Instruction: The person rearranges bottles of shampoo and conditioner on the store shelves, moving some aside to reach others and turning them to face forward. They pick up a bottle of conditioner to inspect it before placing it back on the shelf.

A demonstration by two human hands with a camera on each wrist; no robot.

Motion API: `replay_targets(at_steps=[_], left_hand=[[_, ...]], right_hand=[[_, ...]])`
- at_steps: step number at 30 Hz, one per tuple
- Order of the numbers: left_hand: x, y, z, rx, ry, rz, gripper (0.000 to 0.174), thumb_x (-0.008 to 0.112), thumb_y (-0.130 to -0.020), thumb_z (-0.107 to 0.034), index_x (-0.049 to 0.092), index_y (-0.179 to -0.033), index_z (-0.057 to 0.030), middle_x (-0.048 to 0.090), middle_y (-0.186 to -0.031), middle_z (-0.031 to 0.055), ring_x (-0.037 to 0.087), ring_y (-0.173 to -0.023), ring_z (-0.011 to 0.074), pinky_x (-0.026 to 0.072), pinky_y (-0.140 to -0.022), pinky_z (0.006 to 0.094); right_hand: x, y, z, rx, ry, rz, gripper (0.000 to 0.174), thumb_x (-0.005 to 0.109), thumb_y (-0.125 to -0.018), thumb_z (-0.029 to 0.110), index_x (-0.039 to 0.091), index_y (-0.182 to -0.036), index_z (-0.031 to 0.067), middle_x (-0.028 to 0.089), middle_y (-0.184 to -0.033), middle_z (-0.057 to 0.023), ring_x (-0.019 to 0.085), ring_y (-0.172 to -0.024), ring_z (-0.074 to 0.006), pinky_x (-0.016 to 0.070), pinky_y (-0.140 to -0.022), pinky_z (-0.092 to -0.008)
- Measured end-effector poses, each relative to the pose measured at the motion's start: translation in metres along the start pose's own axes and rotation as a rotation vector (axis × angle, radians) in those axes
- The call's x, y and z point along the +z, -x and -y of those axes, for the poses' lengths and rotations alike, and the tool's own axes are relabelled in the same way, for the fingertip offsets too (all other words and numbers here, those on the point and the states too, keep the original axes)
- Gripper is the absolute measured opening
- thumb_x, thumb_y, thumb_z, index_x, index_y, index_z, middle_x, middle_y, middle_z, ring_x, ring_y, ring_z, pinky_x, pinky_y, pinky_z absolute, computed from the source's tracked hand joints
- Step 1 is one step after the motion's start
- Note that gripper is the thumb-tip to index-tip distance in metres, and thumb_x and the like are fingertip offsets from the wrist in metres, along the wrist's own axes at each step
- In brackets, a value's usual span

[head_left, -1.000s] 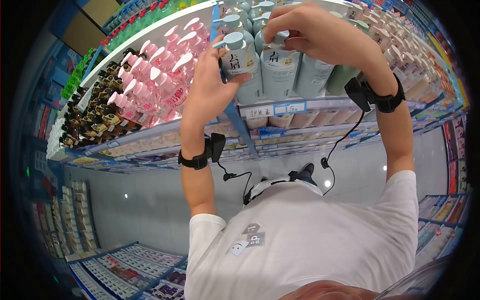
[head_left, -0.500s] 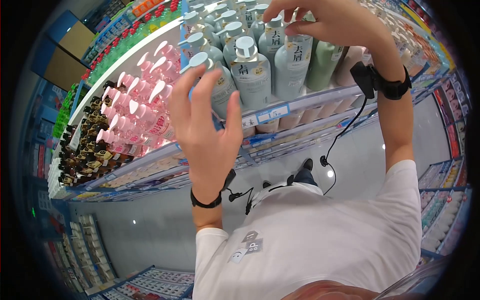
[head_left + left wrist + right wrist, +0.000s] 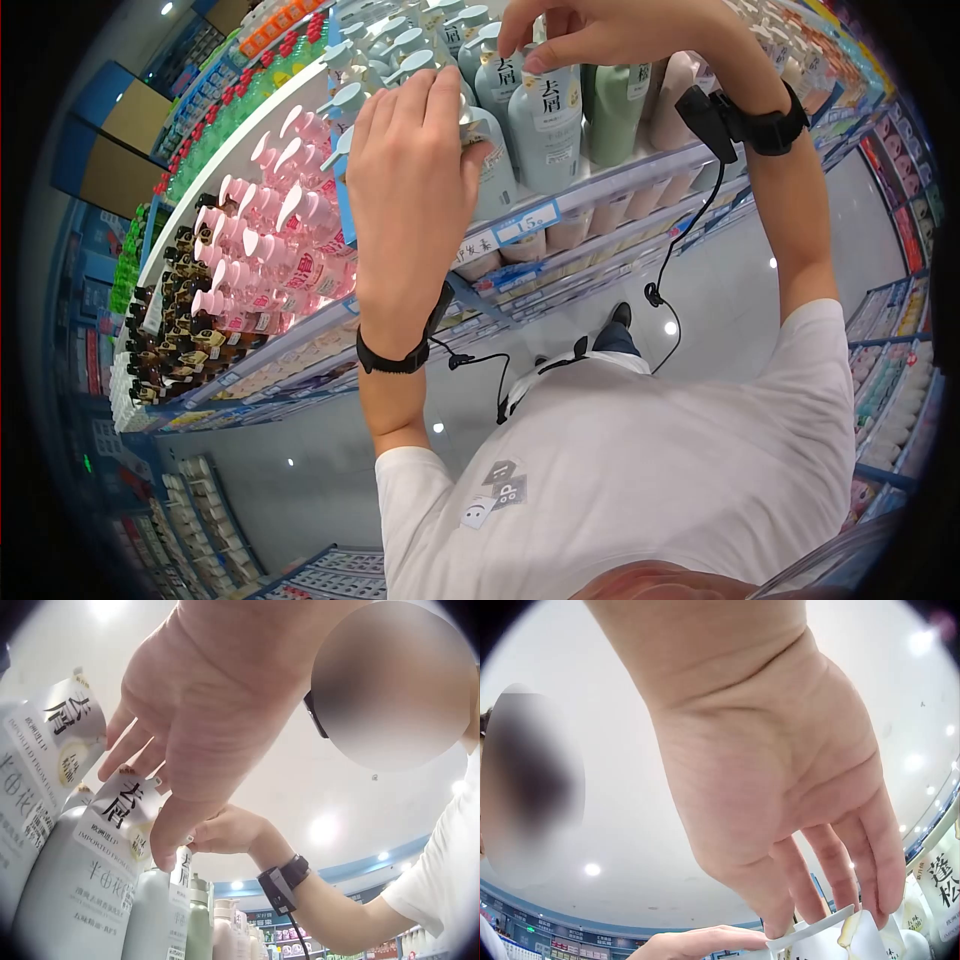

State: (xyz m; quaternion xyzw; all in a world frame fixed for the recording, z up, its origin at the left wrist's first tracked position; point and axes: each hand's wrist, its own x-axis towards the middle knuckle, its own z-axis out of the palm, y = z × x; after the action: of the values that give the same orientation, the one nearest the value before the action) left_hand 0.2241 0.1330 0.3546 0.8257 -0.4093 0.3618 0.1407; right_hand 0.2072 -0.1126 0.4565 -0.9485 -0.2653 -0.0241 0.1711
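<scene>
Light blue pump bottles stand in close rows on the shelf. In the head view my left hand (image 3: 410, 190) covers the top of a front-row pump bottle (image 3: 495, 180), its thumb bent at the near side. The left wrist view has the fingers behind a bottle's paper neck tag (image 3: 124, 806) and the thumb (image 3: 169, 844) in front. Just to the right, my right hand (image 3: 620, 35) pinches the neck of another light blue bottle (image 3: 550, 140). Its thumb meets that bottle's white tag (image 3: 832, 941) in the right wrist view. Both pump heads are largely hidden.
Pink pump bottles (image 3: 265, 250) and dark bottles (image 3: 180, 350) fill the shelf to the left. A green bottle (image 3: 615, 120) stands right of the blue ones. A price label (image 3: 528, 222) lines the shelf's front edge. Cables hang from both wrist cameras.
My left hand has left the leftmost front bottle, opened, then come over the bottle beside it. My right hand has shifted one bottle to the right and stays there. The head view has turned.
</scene>
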Motion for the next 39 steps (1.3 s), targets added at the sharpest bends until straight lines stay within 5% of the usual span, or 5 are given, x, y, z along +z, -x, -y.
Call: replay_targets(at_steps=[9,13,18,33,39], left_hand=[[0.010,0.002,-0.004,-0.039,0.093,-0.039,0.060,0.086,-0.073,-0.006,0.062,-0.127,0.0070,0.066,-0.121,0.0165,0.065,-0.107,0.0354,0.0528,-0.093,0.0424],[0.010,0.002,-0.002,-0.022,0.074,-0.022,0.059,0.083,-0.080,-0.010,0.060,-0.133,0.0030,0.065,-0.127,0.0172,0.066,-0.108,0.0388,0.0545,-0.090,0.0445],[0.009,0.003,-0.002,-0.022,0.059,-0.027,0.059,0.086,-0.072,-0.004,0.063,-0.126,0.0056,0.066,-0.123,0.0170,0.067,-0.104,0.0356,0.0539,-0.090,0.0424],[0.008,0.003,0.000,-0.039,0.090,0.005,0.060,0.081,-0.079,-0.002,0.059,-0.135,-0.0002,0.064,-0.134,0.0173,0.068,-0.105,0.0402,0.0567,-0.085,0.0453],[0.007,0.004,-0.001,-0.046,0.114,0.019,0.059,0.080,-0.076,0.000,0.060,-0.132,0.0053,0.064,-0.131,0.0202,0.068,-0.104,0.0375,0.0544,-0.091,0.0436]], right_hand=[[0.002,0.003,-0.005,-0.026,-0.073,0.067,0.042,0.080,-0.085,0.029,0.077,-0.118,0.0042,0.078,-0.103,-0.0133,0.073,-0.083,-0.0234,0.0581,-0.072,-0.0334],[0.007,0.000,-0.006,-0.020,-0.044,0.053,0.037,0.079,-0.084,0.023,0.078,-0.116,0.0053,0.078,-0.103,-0.0127,0.072,-0.080,-0.0226,0.0577,-0.071,-0.0330],[0.011,-0.003,-0.005,-0.034,0.035,0.003,0.028,0.076,-0.083,0.014,0.079,-0.108,0.0028,0.078,-0.098,-0.0127,0.071,-0.078,-0.0221,0.0575,-0.070,-0.0338],[0.022,-0.002,-0.001,-0.091,0.014,-0.109,0.028,0.077,-0.082,0.015,0.078,-0.106,0.0007,0.077,-0.094,-0.0160,0.071,-0.078,-0.0255,0.0574,-0.073,-0.0349],[0.023,-0.002,-0.003,-0.109,0.007,-0.099,0.029,0.078,-0.084,0.016,0.078,-0.109,0.0010,0.077,-0.097,-0.0157,0.071,-0.079,-0.0245,0.0577,-0.073,-0.0346]])
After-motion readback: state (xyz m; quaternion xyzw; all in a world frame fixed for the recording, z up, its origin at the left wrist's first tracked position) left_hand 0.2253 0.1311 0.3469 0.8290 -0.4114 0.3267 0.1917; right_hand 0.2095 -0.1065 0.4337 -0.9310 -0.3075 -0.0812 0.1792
